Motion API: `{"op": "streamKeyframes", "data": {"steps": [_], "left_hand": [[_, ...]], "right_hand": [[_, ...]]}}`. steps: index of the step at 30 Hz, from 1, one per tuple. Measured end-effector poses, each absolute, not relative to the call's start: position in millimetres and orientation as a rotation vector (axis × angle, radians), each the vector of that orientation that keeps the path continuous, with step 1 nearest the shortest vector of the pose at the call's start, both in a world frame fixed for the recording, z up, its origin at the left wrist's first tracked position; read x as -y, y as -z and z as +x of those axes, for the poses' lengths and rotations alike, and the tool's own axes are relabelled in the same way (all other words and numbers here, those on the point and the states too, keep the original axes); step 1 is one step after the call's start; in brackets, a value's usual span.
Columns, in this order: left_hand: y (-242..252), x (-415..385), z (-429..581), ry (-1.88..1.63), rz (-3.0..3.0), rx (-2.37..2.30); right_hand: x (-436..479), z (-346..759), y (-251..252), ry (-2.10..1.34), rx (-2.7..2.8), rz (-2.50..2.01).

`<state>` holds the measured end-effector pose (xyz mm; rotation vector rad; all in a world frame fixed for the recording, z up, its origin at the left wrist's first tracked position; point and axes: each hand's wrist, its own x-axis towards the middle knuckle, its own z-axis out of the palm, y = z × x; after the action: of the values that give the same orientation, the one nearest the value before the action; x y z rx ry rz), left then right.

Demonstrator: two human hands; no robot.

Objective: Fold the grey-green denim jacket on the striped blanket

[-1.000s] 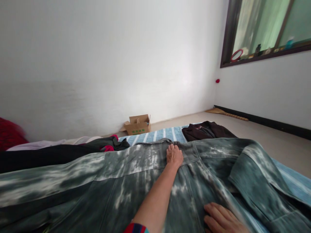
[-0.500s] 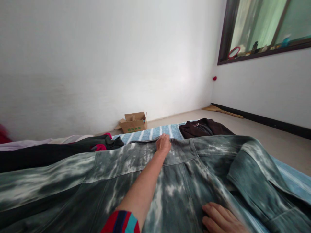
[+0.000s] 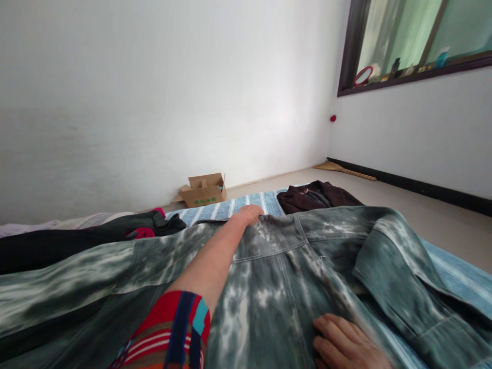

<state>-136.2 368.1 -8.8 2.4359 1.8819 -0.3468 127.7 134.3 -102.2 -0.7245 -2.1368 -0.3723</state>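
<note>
Creeping to the far collar [image 3: 273, 220], likely the best hold, my left hand [image 3: 250, 213] is hiding its grip, my right hand [image 3: 340, 342] resting loosely on the probably soft, weighty denim jacket [image 3: 265, 289] across the striped sheet [image 3: 457, 266].

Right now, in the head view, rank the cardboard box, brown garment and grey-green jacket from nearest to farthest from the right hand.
1. Grey-green jacket: directly under the right hand.
2. Brown garment: ahead, past the jacket's far edge.
3. Cardboard box: farther ahead, left, beyond the striped cloth.
</note>
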Motion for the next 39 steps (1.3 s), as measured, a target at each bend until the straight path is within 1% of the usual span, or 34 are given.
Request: {"op": "streamKeyframes", "data": {"steps": [5, 12, 26, 32, 36, 39], "left_hand": [[11, -378, -134, 0.424, 2.425, -1.850], [7, -380, -134, 0.445, 2.419, -1.846], [6, -380, -129, 0.494, 2.361, -2.048], [19, -377, -122, 0.351, 2.278, -2.209], [29, -357, -112, 0.111, 2.286, -2.355], [37, -339, -103, -0.064, 2.359, -2.357]], "right_hand": [[-134, 126, 105, 0.340, 2.136, -0.747], [-133, 124, 103, 0.323, 2.132, -0.758], [-130, 124, 107, 0.297, 2.105, -0.795], [-129, 124, 105, 0.266, 2.116, -0.802], [-129, 122, 105, 0.256, 2.091, -0.801], [-129, 121, 103, 0.253, 2.075, -0.803]]}}
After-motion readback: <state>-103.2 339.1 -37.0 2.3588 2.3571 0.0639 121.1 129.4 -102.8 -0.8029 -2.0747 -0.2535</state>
